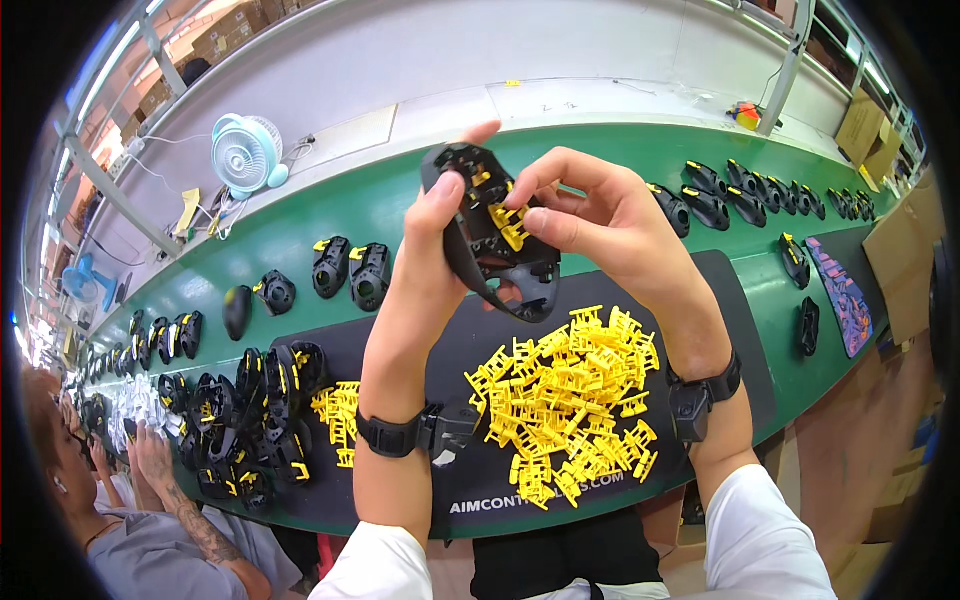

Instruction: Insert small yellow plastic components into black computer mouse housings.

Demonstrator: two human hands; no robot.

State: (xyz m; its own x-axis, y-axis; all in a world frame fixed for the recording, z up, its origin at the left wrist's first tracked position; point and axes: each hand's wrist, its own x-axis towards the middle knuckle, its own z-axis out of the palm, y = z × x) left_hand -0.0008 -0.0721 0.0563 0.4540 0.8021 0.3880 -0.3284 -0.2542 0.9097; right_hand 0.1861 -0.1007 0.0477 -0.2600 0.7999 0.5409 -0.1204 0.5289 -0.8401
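My left hand [422, 230] grips a black plastic shell [535, 295], shaped like a computer mouse housing, raised above the mat with its hollow side showing. Inside it sits a yellow plastic clip piece [510, 230], and a smaller yellow bit shows higher up. Thumb and forefinger of my right hand [610, 220] are closed on the edge of that clip piece. Below my hands lies a large heap of like yellow clip pieces [565, 390] on a black mat [720, 330]. A smaller yellow pile [340, 412] is beside my left forearm.
Many black shells [235, 410] crowd the mat's left side. More shells [740, 195] line the green bench [600, 140] at the far right. A pale blue fan [246, 155] stands behind at left. Another person [190, 525] works at my left. Cardboard [900, 260] stands at right.
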